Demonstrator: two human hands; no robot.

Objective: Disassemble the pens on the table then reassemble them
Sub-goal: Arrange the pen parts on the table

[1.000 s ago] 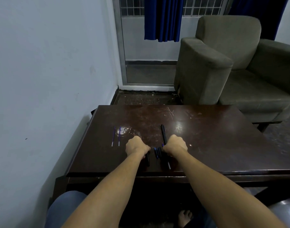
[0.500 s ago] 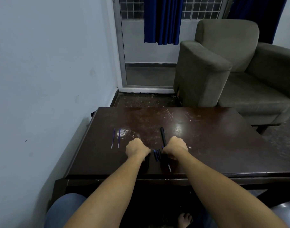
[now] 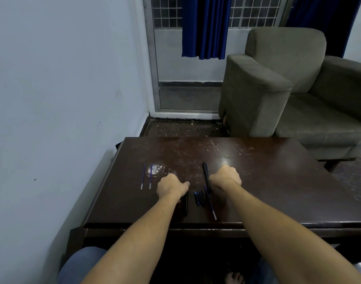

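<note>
Disassembly appears under way: loose pen parts (image 3: 199,198) lie near the surface (image 3: 278,191) edge between curled left hand (image 3: 170,186) and right hand (image 3: 224,179), their contents indiscernible, two refills (image 3: 147,178) lying left; next, pulling apart the whole pen (image 3: 205,173) beside the right hand.

left hand (image 3: 170,186) fisted; right hand (image 3: 224,178) beside black pen (image 3: 205,173); table (image 3: 278,191)
</note>
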